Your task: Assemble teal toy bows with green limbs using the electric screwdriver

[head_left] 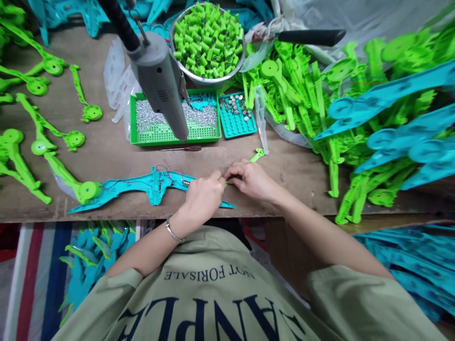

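A blue plastic toy bow half (135,187) with thin wires along it lies on the bench in front of me. My left hand (204,199), with a bracelet on the wrist, is closed over its right limb; the fingertips are partly hidden. Close beside it, my right hand (250,179) pinches a small green piece (226,183), mostly covered by the fingers. A round green cap on a limb (89,192) overlaps the bow's left end. Just beyond my right hand lies a small green plastic part (258,154).
A grey electric screwdriver (163,85) hangs over a green tray (174,140) of screws. Behind stand a blue tray (239,132) of metal discs and a metal bowl (213,81) of green pieces. Green parts (295,90) and blue parts (401,94) pile up at right. A thin screwdriver (192,148) lies mid-bench.
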